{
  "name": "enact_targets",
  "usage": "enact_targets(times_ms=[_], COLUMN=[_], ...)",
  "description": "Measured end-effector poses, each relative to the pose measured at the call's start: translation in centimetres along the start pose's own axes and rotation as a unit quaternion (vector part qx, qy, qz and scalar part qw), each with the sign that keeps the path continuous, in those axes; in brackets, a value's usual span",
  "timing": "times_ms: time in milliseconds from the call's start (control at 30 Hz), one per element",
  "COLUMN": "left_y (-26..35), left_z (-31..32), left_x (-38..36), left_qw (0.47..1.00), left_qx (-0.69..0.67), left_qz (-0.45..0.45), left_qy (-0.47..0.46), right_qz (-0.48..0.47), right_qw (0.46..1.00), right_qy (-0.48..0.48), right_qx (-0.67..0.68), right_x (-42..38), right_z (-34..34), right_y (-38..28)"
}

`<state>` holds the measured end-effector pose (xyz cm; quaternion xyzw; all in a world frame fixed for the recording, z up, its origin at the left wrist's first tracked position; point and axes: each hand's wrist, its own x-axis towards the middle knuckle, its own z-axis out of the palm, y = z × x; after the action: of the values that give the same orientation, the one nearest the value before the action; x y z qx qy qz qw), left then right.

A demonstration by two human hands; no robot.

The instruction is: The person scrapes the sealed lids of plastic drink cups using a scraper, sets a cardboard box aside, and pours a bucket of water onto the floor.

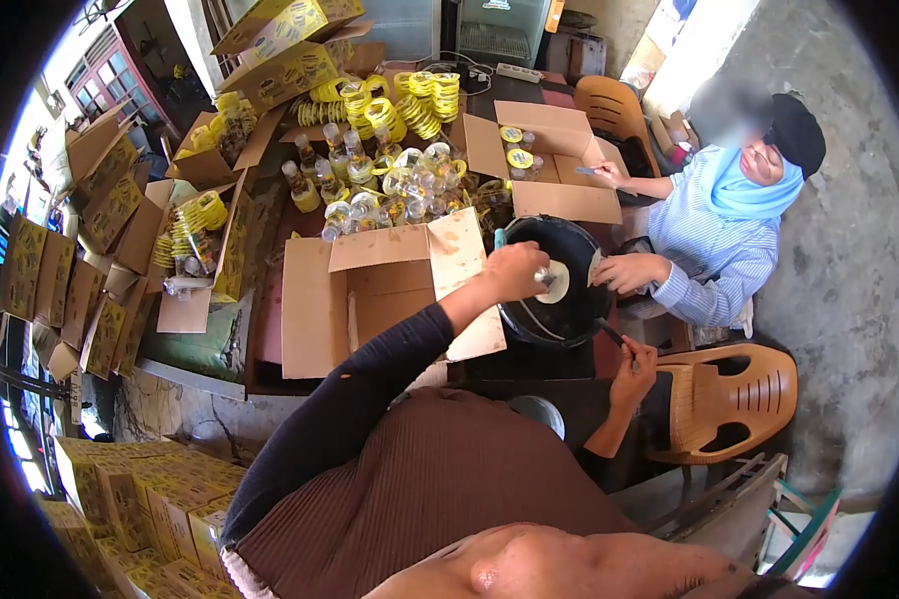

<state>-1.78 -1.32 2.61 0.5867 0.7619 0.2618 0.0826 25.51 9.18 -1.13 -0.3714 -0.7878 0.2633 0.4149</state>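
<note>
While the left hand (514, 272) pinches a small bottle (546, 277) over the pale disc (554, 283) in the black basin (559, 250), the right hand (634, 364), fingers closed on the handle (609, 332) at the basin's five o'clock rim, should steady it. A co-worker's hand (624, 272) rests at three o'clock; keep clear.

Black basin (559, 299) — yellow-printed cartons (280, 70).

On the tabletop (270, 329), an open carton (390, 290) sits left of the pan (559, 290); bottles (390, 190) crowd behind both, another carton (544, 160) behind the pan.
</note>
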Motion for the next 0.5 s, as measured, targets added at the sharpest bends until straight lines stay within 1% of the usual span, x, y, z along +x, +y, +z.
enact_targets(times_ms=[33, 67, 100, 167, 200, 233, 267, 300, 333, 367, 433, 500], left_y=[-0.8, -1.8, -2.7, -4.2, -5.2, -6.9, -8.8, -10.8, -12.9, -14.4, -18.1, -22.3], left_z=[-0.3, -0.5, -0.9, -3.1, -4.2, -4.9, -4.6, -4.5, -4.5, -4.5, -4.6, -4.4], left_x=[-0.5, -1.0, -1.6, -3.1, -4.0, -4.8, -5.3, -5.7, -6.0, -6.3, -6.5, -6.5], left_qw=[1.0, 0.99, 0.959, 0.914, 0.874, 0.846, 0.837, 0.826, 0.812, 0.783, 0.756, 0.773], left_qx=[0.001, -0.127, -0.251, -0.388, -0.464, -0.505, -0.501, -0.49, -0.489, -0.5, -0.475, -0.4], left_qz=[0.001, 0.022, 0.043, -0.039, -0.096, -0.118, -0.124, -0.161, -0.179, -0.193, -0.243, -0.28], left_qy=[0.0, 0.062, 0.123, 0.109, 0.103, 0.122, 0.18, 0.227, 0.265, 0.316, 0.378, 0.405], right_qz=[-0.005, -0.01, -0.01, 0.012, 0.012, 0.002, -0.008, -0.008, -0.007, -0.006, -0.009, -0.012], right_qw=[1.0, 1.0, 1.0, 1.0, 1.0, 1.0, 1.0, 1.0, 0.999, 0.999, 0.999, 0.999], right_qy=[0.004, 0.009, 0.01, 0.01, 0.012, 0.013, 0.016, 0.018, 0.02, 0.021, 0.019, 0.013], right_qx=[-0.007, -0.014, -0.014, -0.006, -0.006, -0.012, -0.017, -0.016, -0.025, -0.034, -0.033, -0.037], right_x=[-0.1, -0.2, -0.2, -0.3, -0.4, -0.5, -0.5, -0.7, -0.8, -0.9, -1.1, -1.5], right_z=[0.0, 0.0, 0.0, -0.1, -0.1, -0.1, 0.0, 0.1, 0.3, 0.6, 1.1, 1.5], right_y=[0.0, 0.0, -0.1, -0.5, -0.6, -0.6, -0.7, -0.8, -0.8, -1.1, -2.1, -3.0])
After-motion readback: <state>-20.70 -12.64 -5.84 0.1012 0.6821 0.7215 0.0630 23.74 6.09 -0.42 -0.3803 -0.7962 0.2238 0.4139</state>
